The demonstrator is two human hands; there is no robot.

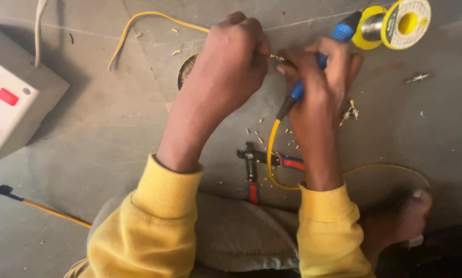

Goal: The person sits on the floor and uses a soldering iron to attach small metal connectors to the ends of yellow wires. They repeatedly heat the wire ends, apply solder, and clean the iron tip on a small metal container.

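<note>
While the left hand [231, 64] pinches a yellow wire [138, 20], the right hand [318, 87] grips a blue-handled tool [313, 72].

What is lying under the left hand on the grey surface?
Beside the left hand only the curved edge of a round, dark thing shows on the grey surface. The hand covers the rest, so its kind cannot be told.

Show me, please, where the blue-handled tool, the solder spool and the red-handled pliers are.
blue-handled tool [296, 90]: head view, on its blue grip.
solder spool [408, 23]: head view, on its yellow hub.
red-handled pliers [253, 191]: head view, on one red handle.
</note>
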